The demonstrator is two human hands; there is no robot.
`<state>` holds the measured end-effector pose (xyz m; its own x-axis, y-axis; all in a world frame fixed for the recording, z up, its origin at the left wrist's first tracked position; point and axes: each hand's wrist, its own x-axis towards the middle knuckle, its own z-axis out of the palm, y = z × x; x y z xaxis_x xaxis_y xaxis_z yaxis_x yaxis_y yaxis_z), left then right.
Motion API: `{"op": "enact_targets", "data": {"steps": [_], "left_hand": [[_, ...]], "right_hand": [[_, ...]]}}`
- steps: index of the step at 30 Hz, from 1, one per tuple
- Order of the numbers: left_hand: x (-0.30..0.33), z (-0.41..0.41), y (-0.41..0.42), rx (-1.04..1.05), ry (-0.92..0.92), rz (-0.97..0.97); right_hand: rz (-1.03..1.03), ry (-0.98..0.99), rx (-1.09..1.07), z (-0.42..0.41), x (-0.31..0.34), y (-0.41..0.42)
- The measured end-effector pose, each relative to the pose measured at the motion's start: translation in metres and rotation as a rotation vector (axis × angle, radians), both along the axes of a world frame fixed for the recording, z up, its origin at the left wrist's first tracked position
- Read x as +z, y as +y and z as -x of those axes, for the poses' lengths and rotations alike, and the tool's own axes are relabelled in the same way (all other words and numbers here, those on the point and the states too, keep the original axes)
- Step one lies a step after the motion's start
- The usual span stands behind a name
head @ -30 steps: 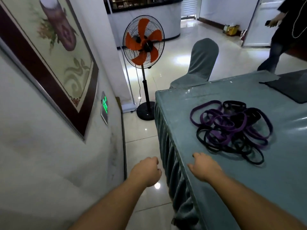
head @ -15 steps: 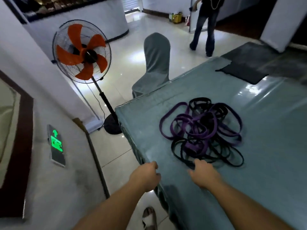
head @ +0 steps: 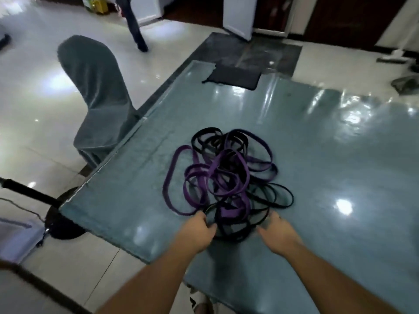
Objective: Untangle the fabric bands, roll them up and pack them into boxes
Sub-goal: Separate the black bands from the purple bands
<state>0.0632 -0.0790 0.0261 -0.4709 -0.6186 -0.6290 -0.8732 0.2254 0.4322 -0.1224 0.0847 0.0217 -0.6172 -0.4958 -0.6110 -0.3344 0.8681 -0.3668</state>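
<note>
A tangled pile of purple and black fabric bands (head: pixel 226 182) lies on the teal table (head: pixel 127 200), near its left corner. My left hand (head: pixel 197 232) is at the pile's near left edge, its fingers and thumb curled onto a black loop. At the near right edge my right hand (head: pixel 278 234) rests with its fingers apart, the fingertips touching the black bands. No box is in view.
The table's cloth lies under shiny clear plastic. A dark mat (head: pixel 233 75) sits at the far table edge. A covered chair (head: pixel 97 94) stands at the left side, and a fan's base (head: pixel 61 223) sits by the near left corner. A person's legs (head: pixel 136 26) are far back.
The view has swung right and down onto the table. Both hands have moved forward from the table's edge to the near side of the pile, and the left hand has closed on a black loop.
</note>
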Motion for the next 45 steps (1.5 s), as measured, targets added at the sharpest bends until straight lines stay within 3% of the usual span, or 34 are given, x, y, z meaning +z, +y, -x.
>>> {"op": "enact_targets", "data": {"steps": [9, 16, 24, 27, 30, 34, 38, 42, 45], "left_hand": [[-0.035, 0.029, -0.014, 0.158, 0.041, -0.055], [-0.036, 0.03, -0.01, 0.113, 0.006, -0.089], [-0.023, 0.035, 0.006, 0.052, 0.013, -0.226], [-0.015, 0.034, 0.016, -0.023, 0.009, -0.307], [-0.01, 0.034, 0.021, -0.077, -0.032, -0.294], [-0.002, 0.041, 0.02, -0.216, -0.164, -0.033], [0.012, 0.057, 0.015, -0.118, -0.068, 0.211], [0.021, 0.087, 0.014, -0.121, 0.085, 0.152], [0.025, 0.11, 0.01, 0.013, 0.15, 0.088]], "right_hand": [[0.018, 0.273, -0.019, 0.04, -0.004, -0.033], [-0.11, 0.218, 0.112, 0.088, -0.03, -0.067], [-0.219, 0.299, 0.249, 0.075, -0.048, -0.059], [-0.125, 0.237, 0.215, 0.067, -0.048, -0.056], [0.125, -0.085, -0.049, 0.057, -0.042, -0.051], [0.369, -0.34, -0.396, 0.05, -0.028, -0.038], [0.466, -0.356, -0.401, 0.058, 0.0, -0.029], [0.559, -0.285, -0.333, 0.069, 0.046, -0.023], [0.597, -0.262, -0.287, 0.073, 0.082, -0.021]]}}
